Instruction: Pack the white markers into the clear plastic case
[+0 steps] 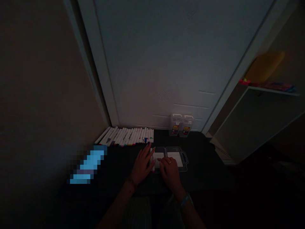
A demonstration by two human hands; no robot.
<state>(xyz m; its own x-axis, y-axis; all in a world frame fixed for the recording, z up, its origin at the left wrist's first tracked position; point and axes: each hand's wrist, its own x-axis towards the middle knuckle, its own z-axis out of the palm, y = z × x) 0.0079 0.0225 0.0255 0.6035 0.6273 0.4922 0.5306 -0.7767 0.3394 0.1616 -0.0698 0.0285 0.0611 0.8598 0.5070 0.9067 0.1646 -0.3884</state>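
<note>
A clear plastic case lies unfolded on the dark table, with a white card in its right half and white showing in its left half. My left hand is at the case's left edge, fingers stretched out and apart. Beside its thumb is a white marker with a pinkish end; whether the thumb touches it I cannot tell. My right hand, a ring on one finger, rests over the middle of the case. Its index finger points left and the other fingers are bent, with nothing visible in them.
Several white markers lie in a row at the table's back left. Two clear plastic cases with labels stand upright at the back, against a white door. A blurred-out bright blue thing is at the left. The room is dim.
</note>
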